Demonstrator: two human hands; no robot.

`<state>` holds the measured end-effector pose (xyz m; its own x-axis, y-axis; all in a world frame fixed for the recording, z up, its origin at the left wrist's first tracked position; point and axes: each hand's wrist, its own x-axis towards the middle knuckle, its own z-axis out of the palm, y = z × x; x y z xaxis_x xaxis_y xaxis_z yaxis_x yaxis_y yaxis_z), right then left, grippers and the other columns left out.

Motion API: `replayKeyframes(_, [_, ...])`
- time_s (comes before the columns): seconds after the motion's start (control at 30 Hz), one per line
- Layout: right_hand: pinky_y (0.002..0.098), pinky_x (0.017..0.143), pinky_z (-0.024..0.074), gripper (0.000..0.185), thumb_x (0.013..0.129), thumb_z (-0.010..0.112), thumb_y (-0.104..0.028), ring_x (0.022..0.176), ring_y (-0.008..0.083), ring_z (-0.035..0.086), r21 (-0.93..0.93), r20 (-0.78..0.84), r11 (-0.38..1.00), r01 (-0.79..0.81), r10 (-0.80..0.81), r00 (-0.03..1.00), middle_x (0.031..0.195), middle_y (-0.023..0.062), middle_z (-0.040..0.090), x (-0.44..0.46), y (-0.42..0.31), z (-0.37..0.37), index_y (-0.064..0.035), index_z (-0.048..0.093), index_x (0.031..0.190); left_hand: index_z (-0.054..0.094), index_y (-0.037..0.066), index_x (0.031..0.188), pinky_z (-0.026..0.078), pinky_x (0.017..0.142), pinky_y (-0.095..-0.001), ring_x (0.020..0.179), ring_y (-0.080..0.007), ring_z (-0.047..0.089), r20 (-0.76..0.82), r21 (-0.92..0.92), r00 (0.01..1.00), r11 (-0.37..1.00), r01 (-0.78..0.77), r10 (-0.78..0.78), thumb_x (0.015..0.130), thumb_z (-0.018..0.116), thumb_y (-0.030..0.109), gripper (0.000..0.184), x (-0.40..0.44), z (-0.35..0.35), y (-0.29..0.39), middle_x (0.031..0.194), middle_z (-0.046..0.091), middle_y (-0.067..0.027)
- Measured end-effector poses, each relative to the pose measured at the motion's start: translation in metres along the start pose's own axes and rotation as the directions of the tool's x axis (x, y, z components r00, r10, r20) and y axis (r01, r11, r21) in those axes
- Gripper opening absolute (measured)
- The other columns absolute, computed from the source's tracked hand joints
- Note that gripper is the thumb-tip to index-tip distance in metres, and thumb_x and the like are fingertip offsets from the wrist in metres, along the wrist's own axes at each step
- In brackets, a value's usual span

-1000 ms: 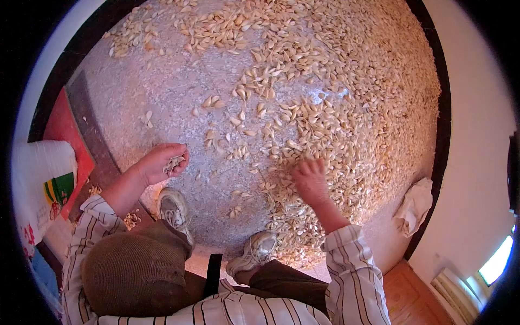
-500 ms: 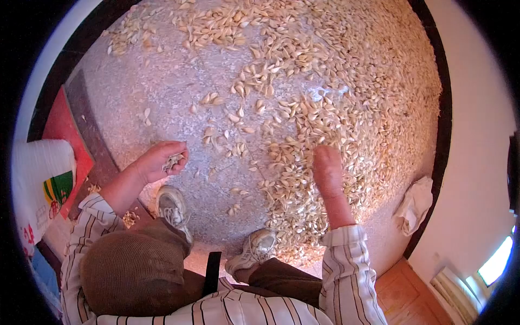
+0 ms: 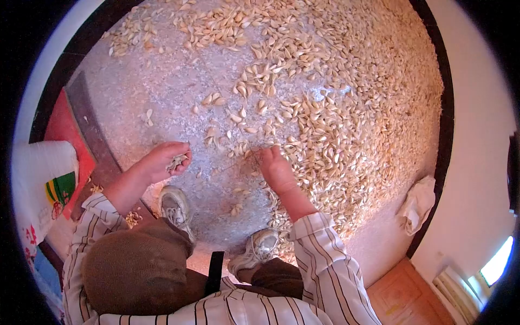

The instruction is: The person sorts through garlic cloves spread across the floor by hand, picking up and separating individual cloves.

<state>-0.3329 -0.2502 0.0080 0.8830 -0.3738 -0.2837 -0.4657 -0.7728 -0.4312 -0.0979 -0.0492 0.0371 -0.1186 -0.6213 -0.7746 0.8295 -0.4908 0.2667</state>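
Garlic cloves (image 3: 330, 157) lie spread over the floor, thickest to the right. My left hand (image 3: 160, 162) is curled, palm partly upward, around a few pale garlic cloves (image 3: 177, 162) above the floor near my shoe. Low over the floor, at the left edge of the thick spread, is my right hand (image 3: 277, 169). Its fingers are pressed together, pointing at a few loose cloves (image 3: 238, 147); whatever the fingertips pinch is hidden or too small to make out.
My two shoes (image 3: 176, 208) stand on the speckled floor (image 3: 162, 92). At the left are a white plastic bag (image 3: 46, 168) and a red panel (image 3: 67, 127). A crumpled pale cloth (image 3: 418, 205) lies by the dark skirting on the right.
My right hand has swung left from over the thick garlic spread to its left edge, with fingers now pointing leftward. My left hand stays almost in place, still holding its cloves.
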Motion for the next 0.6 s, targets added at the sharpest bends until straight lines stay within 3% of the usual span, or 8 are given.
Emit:
replayKeyframes(0.03, [0.0402, 0.05, 0.0452, 0.015, 0.072, 0.052, -0.007, 0.065, 0.0321, 0.055, -0.021, -0.008, 0.996, -0.089, 0.089, 0.996, 0.083, 0.0141, 0.048, 0.002, 0.004, -0.004, -0.0062, 0.047, 0.086, 0.052, 0.003, 0.076, 0.033, 0.04, -0.0214, 0.05, -0.0106, 0.045, -0.001, -0.003, 1.0, 1.0, -0.002, 0.002, 0.086, 0.047, 0.024, 0.024, 0.001, 0.001, 0.0, 0.063, 0.05, -0.0053])
replayKeyframes(0.13, [0.041, 0.048, 0.0448, 0.016, 0.072, 0.054, -0.008, 0.06, 0.0332, 0.054, 0.02, -0.094, 0.998, -0.065, 0.066, 0.993, 0.082, 0.0145, 0.047, 0.013, 0.003, -0.018, -0.0061, 0.047, 0.086, 0.052, 0.002, 0.076, 0.035, 0.042, -0.0225, 0.05, -0.0112, 0.045, -0.005, 0.02, 1.0, 1.0, -0.005, 0.005, 0.087, 0.046, 0.027, 0.028, 0.002, 0.001, -0.002, 0.062, 0.049, -0.0044])
replayKeyframes(0.2, [0.0408, 0.054, 0.045, 0.019, 0.07, 0.057, -0.008, 0.067, 0.0334, 0.053, 0.037, -0.04, 0.991, -0.132, 0.133, 0.99, 0.083, 0.0147, 0.048, 0.022, -0.011, -0.024, -0.0057, 0.048, 0.087, 0.052, 0.002, 0.076, 0.034, 0.042, -0.0224, 0.05, -0.0109, 0.045, -0.038, -0.013, 0.999, 1.0, 0.014, -0.015, 0.087, 0.046, 0.027, 0.027, 0.004, -0.001, -0.003, 0.062, 0.049, -0.0044])
replayKeyframes(0.27, [0.04, 0.064, 0.0436, 0.023, 0.068, 0.059, -0.01, 0.078, 0.0328, 0.051, 0.044, -0.2, 0.997, 0.064, -0.054, 0.978, 0.084, 0.0138, 0.048, 0.031, -0.023, -0.021, -0.0056, 0.052, 0.089, 0.052, 0.003, 0.076, 0.034, 0.042, -0.0223, 0.05, -0.0109, 0.045, -0.029, -0.011, 1.0, 1.0, 0.01, -0.01, 0.087, 0.047, 0.027, 0.027, 0.003, -0.001, -0.001, 0.062, 0.05, -0.0044])
replayKeyframes(0.33, [0.0393, 0.07, 0.041, 0.025, 0.067, 0.059, -0.01, 0.085, 0.0304, 0.048, 0.098, -0.181, 0.99, 0.098, -0.079, 0.98, 0.085, 0.0124, 0.049, 0.037, -0.038, -0.008, -0.0079, 0.054, 0.091, 0.052, 0.003, 0.076, 0.034, 0.042, -0.0222, 0.05, -0.0109, 0.045, -0.019, -0.008, 1.0, 1.0, 0.008, -0.008, 0.087, 0.047, 0.027, 0.027, 0.002, -0.002, -0.001, 0.063, 0.05, -0.0044])
replayKeyframes(0.43, [0.0403, 0.072, 0.039, 0.022, 0.069, 0.05, -0.008, 0.09, 0.026, 0.046, -0.014, -0.104, 0.949, 0.316, -0.316, 0.943, 0.097, 0.0085, 0.048, 0.033, -0.044, 0.004, -0.009, 0.056, 0.091, 0.053, 0.003, 0.077, 0.034, 0.041, -0.0229, 0.052, -0.0105, 0.046, -0.037, -0.014, 0.999, 1.0, 0.008, -0.009, 0.085, 0.049, 0.025, 0.024, 0.001, -0.002, 0.0, 0.063, 0.05, -0.0047])
replayKeyframes(0.53, [0.0397, 0.076, 0.0378, 0.023, 0.07, 0.049, -0.007, 0.09, 0.0263, 0.046, -0.046, 0.036, 0.99, 0.13, -0.129, 0.991, 0.097, 0.0077, 0.049, 0.028, -0.023, 0.005, -0.0091, 0.056, 0.092, 0.053, 0.003, 0.077, 0.034, 0.041, -0.0223, 0.052, -0.0104, 0.045, -0.02, -0.005, 1.0, 1.0, -0.002, 0.002, 0.085, 0.049, 0.025, 0.024, -0.001, -0.004, 0.001, 0.063, 0.05, -0.0044])
replayKeyframes(0.6, [0.0399, 0.074, 0.0376, 0.024, 0.069, 0.05, -0.007, 0.089, 0.0263, 0.047, 0.02, -0.035, 0.988, 0.15, -0.149, 0.988, 0.093, 0.0074, 0.05, 0.029, -0.009, -0.005, -0.0089, 0.056, 0.092, 0.053, 0.003, 0.076, 0.033, 0.041, -0.0216, 0.051, -0.0104, 0.045, -0.061, -0.016, 0.998, 1.0, -0.001, 0.0, 0.085, 0.049, 0.025, 0.025, -0.003, -0.002, 0.001, 0.063, 0.05, -0.0042])
